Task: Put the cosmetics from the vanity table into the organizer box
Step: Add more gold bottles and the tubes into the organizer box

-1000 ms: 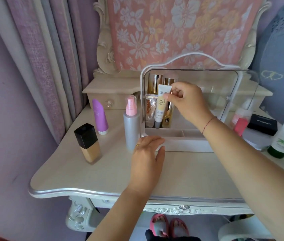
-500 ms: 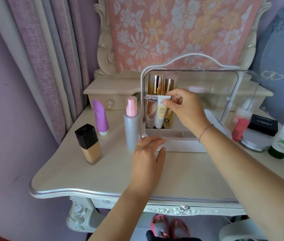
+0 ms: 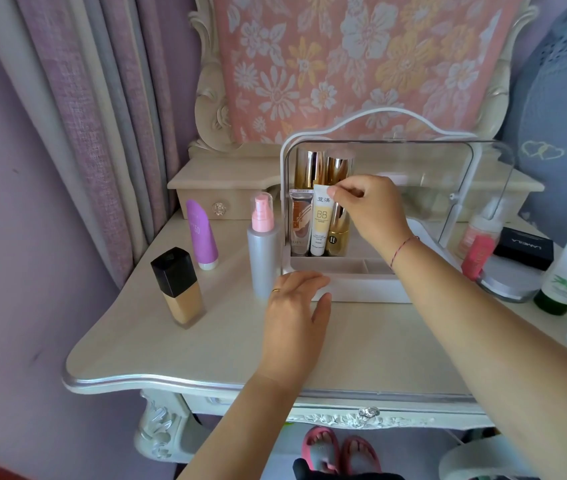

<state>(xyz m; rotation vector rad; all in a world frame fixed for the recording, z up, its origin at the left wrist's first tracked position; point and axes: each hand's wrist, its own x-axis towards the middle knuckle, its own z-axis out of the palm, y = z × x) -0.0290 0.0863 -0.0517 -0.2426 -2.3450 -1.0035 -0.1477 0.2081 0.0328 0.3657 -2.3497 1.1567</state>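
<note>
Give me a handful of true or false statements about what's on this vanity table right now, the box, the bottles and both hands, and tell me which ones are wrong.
1. The right hand pinches the top of the BB cream tube inside the organizer box. True.
2. The left hand is lifting the pink spray bottle. False: it rests open against the box's front corner, and the bottle stands beside the box.
3. The purple tube is already in the box. False: it stands on the table, left of the box.
4. The foundation bottle with the black cap stands outside the box. True.
5. Two gold bottles stand behind the tubes in the box. True.
</note>
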